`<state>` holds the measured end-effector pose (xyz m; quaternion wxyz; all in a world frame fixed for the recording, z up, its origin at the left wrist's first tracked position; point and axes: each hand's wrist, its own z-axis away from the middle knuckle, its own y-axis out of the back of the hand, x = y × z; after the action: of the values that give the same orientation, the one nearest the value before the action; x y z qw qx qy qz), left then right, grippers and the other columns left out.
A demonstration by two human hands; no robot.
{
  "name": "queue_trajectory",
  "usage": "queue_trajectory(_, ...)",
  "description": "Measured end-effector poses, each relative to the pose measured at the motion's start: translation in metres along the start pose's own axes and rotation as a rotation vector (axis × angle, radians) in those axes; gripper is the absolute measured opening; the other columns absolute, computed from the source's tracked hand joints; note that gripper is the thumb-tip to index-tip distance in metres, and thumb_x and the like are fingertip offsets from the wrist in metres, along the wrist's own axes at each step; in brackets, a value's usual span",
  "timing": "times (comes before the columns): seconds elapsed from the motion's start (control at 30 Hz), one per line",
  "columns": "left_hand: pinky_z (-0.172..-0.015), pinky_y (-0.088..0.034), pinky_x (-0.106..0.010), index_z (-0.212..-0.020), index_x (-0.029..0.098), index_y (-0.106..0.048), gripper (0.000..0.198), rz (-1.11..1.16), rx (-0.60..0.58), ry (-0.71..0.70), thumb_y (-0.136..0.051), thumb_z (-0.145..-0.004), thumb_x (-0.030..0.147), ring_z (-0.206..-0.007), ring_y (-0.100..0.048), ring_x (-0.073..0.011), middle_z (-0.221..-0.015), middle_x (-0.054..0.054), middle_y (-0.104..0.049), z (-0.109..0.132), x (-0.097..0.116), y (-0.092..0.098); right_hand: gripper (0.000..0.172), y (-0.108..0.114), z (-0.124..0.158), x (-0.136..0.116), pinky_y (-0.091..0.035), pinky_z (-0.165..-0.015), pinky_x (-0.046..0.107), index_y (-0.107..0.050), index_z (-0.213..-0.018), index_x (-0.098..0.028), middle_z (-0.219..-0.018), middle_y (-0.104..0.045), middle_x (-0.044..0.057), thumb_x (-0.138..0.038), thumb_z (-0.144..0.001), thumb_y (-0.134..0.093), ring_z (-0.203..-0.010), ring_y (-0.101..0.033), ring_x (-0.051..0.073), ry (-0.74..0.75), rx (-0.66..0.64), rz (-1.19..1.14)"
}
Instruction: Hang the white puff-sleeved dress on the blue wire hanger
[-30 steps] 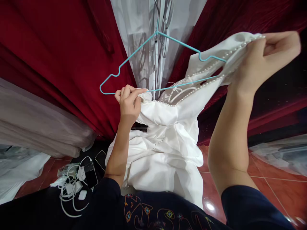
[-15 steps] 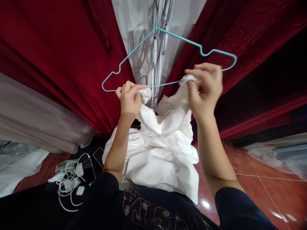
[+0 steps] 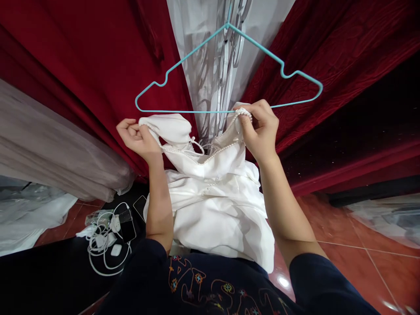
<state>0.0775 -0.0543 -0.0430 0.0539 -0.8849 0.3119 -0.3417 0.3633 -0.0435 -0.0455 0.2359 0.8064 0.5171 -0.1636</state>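
Observation:
A white dress with pearl-like beading along its neckline lies bunched across my lap, its top raised toward a light blue hanger. My left hand pinches the dress's left shoulder edge, below and apart from the hanger's bottom bar. Beaded fabric of the right shoulder is gripped by my right hand, right at that bar, with some white cloth showing behind it. The fingers hide whether the strap goes around the bar. Thin white ties dangle inside the dress's opening.
Red fabric hangs on both sides, with white cloth between. At lower left, white cables, a phone and a small white case rest on a black surface. Reddish tiles cover the floor at right.
My left hand has moved left and down off the hanger's bar, drawing the dress's left shoulder outward. My right hand has shifted left along the bar, still holding the beaded edge.

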Motion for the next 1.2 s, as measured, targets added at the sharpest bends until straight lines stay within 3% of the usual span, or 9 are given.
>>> queue_trajectory(0.2, -0.061, -0.030, -0.032, -0.080, 0.021, -0.040, 0.028, -0.017, -0.135, -0.061, -0.061, -0.096, 0.011, -0.060, -0.045, -0.0076, -0.076, 0.003, -0.039, -0.079, -0.033, -0.011, 0.041, 0.017, -0.004, 0.001, -0.059, -0.087, 0.041, -0.078, -0.105, -0.025, -0.093, -0.069, 0.006, -0.058, -0.102, -0.054, -0.086, -0.065, 0.019, -0.001, -0.046, 0.032)
queue_trajectory(0.4, -0.059, -0.038, -0.032, -0.079, 0.023, -0.047, 0.035, -0.015, -0.438, -0.139, -0.078, -0.094, 0.028, -0.063, -0.051, -0.0106, -0.076, 0.001, -0.049, -0.107, -0.001, -0.063, 0.040, 0.008, -0.002, -0.003, -0.058, -0.082, 0.039, -0.078, -0.106, -0.025, -0.089, -0.066, 0.005, -0.056, -0.103, -0.054, -0.083, -0.063, 0.018, 0.017, -0.043, 0.050)
queue_trajectory(0.53, -0.071, -0.054, -0.036, -0.097, 0.026, -0.063, 0.027, 0.028, -0.710, -0.102, -0.085, -0.090, 0.040, -0.083, -0.068, -0.0165, -0.093, -0.002, -0.068, -0.087, 0.021, -0.074, 0.041, 0.002, 0.000, -0.003, -0.058, -0.081, 0.039, -0.077, -0.106, -0.025, -0.087, -0.064, 0.005, -0.056, -0.104, -0.050, -0.084, -0.063, 0.018, 0.018, -0.021, 0.076)
queue_trajectory(0.67, -0.091, -0.056, -0.039, -0.111, 0.029, -0.062, 0.038, 0.023, -0.538, -0.321, -0.053, -0.107, 0.066, -0.105, -0.065, -0.0153, -0.111, -0.001, -0.067, -0.040, 0.035, -0.064, 0.041, 0.006, -0.003, 0.002, -0.058, -0.086, 0.042, -0.076, -0.104, -0.025, -0.091, -0.064, 0.006, -0.056, -0.104, -0.049, -0.088, -0.064, 0.020, 0.030, -0.032, 0.089)
queue_trajectory(0.7, -0.090, -0.056, -0.037, -0.111, 0.027, -0.062, 0.041, 0.067, -0.537, -0.362, -0.045, -0.110, 0.065, -0.102, -0.064, -0.0137, -0.107, 0.000, -0.067, -0.026, 0.038, -0.061, 0.041, 0.007, -0.003, 0.003, -0.058, -0.088, 0.043, -0.075, -0.104, -0.025, -0.091, -0.064, 0.006, -0.057, -0.104, -0.049, -0.089, -0.064, 0.020, 0.028, -0.041, 0.087)
queue_trajectory(0.83, -0.100, -0.052, -0.036, -0.112, 0.025, -0.067, 0.025, 0.040, -0.972, -0.319, -0.043, -0.116, 0.031, -0.105, -0.068, -0.0171, -0.109, -0.001, -0.073, 0.027, 0.049, -0.057, 0.041, 0.009, -0.003, 0.004, -0.058, -0.094, 0.046, -0.075, -0.107, -0.025, -0.093, -0.063, 0.006, -0.056, -0.104, -0.048, -0.090, -0.064, 0.021, 0.011, -0.043, 0.089)
queue_trajectory(0.93, -0.098, -0.048, -0.037, -0.109, 0.024, -0.073, 0.025, -0.033, -1.027, -0.280, -0.050, -0.109, 0.014, -0.100, -0.069, -0.0194, -0.102, -0.001, -0.077, 0.045, 0.054, -0.059, 0.035, 0.008, 0.003, 0.001, -0.056, -0.099, 0.049, -0.075, -0.114, -0.027, -0.100, -0.065, 0.007, -0.049, -0.104, -0.050, -0.100, -0.065, 0.023, 0.047, -0.024, 0.097)
queue_trajectory(1.03, -0.096, -0.047, -0.036, -0.109, 0.025, -0.075, 0.029, 0.002, -0.997, -0.237, -0.053, -0.104, 0.007, -0.100, -0.071, -0.0188, -0.103, 0.001, -0.078, 0.047, 0.057, -0.060, 0.031, 0.011, 0.010, 0.004, -0.052, -0.105, 0.055, -0.073, -0.120, -0.028, -0.119, -0.063, 0.009, -0.042, -0.103, -0.051, -0.118, -0.063, 0.028, 0.132, 0.130, 0.092)
queue_trajectory(1.2, -0.092, -0.047, -0.037, -0.104, 0.024, -0.077, 0.031, -0.005, -1.007, -0.222, -0.056, -0.099, 0.001, -0.095, -0.072, -0.0199, -0.097, 0.001, -0.078, 0.038, 0.063, -0.056, 0.012, 0.044, 0.000, 0.033, -0.051, -0.085, 0.045, -0.071, -0.096, -0.021, -0.095, -0.057, 0.006, -0.020, -0.088, -0.063, -0.092, -0.059, 0.022, 0.195, 0.811, 0.087)
